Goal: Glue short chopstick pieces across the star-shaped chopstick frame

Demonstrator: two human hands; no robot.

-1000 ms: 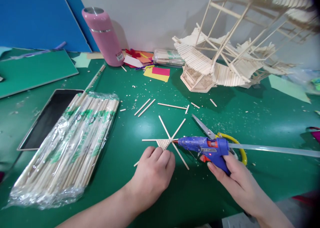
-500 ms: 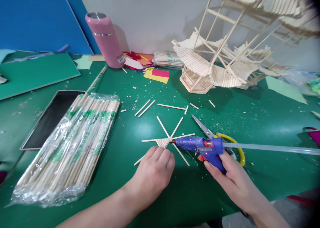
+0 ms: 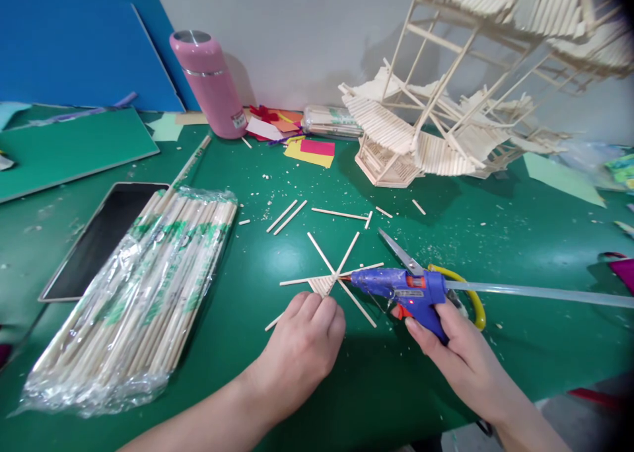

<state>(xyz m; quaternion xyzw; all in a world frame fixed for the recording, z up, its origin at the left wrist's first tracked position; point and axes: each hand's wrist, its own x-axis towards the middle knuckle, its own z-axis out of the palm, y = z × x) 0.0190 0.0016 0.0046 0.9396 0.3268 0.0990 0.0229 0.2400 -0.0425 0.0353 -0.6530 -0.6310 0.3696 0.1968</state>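
Note:
A star-shaped frame of thin wooden sticks lies on the green table, with short sticks filling part of one wedge. My left hand is closed at the lower edge of the frame; its fingertips are hidden, and what they pinch cannot be made out. In my right hand is a blue glue gun, its nozzle at the centre of the star and a clear glue stick out of its back. Scissors with yellow handles lie partly behind the glue gun.
Wrapped sticks lie over a dark phone at the left. A pink bottle, coloured papers and a stick-built pavilion model stand or lie at the back. Loose sticks and crumbs are scattered mid-table.
The star frame has turned or shifted very slightly, and the glue gun's nozzle sits slightly nearer its centre. The view has moved a little. Both hands keep nearly the same pose.

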